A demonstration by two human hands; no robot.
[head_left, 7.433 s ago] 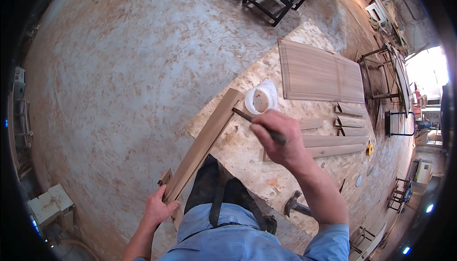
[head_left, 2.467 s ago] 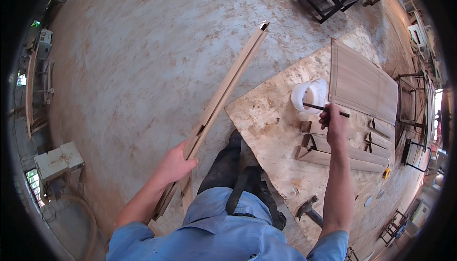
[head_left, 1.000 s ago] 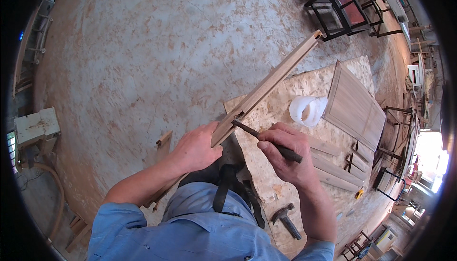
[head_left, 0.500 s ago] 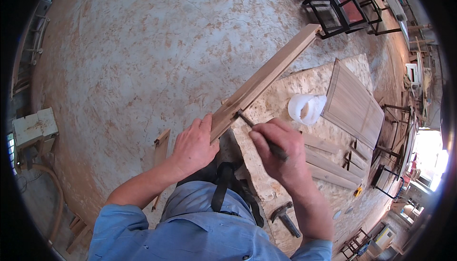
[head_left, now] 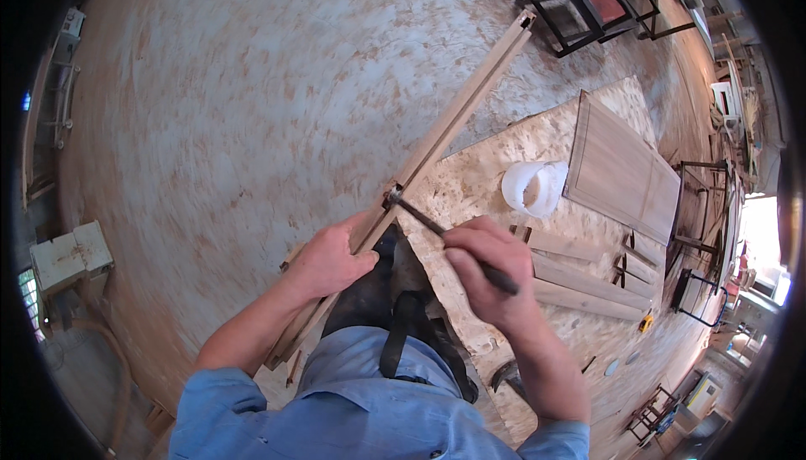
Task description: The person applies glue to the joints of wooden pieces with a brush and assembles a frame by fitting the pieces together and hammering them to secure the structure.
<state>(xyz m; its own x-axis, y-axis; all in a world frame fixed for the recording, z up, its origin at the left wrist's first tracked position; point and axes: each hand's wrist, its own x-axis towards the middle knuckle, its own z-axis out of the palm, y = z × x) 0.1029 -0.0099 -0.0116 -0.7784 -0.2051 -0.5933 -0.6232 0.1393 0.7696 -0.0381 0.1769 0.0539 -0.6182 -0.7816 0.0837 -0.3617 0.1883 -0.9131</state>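
My left hand point(head_left: 330, 257) is wrapped round a long wooden rail point(head_left: 460, 116) that slants from beside my left forearm up to the far right. A groove runs along the rail, and a dark slot shows near its middle. In my right hand point(head_left: 491, 271) is a slim dark-handled tool point(head_left: 421, 216), gripped in the fist. Its tip meets the rail at that slot, a short way beyond my left fingers; what kind of tip it has is too small to tell. A hammer point(head_left: 509, 376) lies on the worktop point(head_left: 470, 183), partly hidden by my right forearm.
On the worktop stand a white plastic tub point(head_left: 535, 189), a wooden panel point(head_left: 623, 170) and several wooden strips point(head_left: 588, 286). Dark-framed chairs point(head_left: 579, 7) stand at the far right. A pale box-shaped stand point(head_left: 71, 257) is at the left.
The rail has turned on its length and slid back toward me, its near end now beside my left forearm. My right hand and the tool tip have shifted slightly left.
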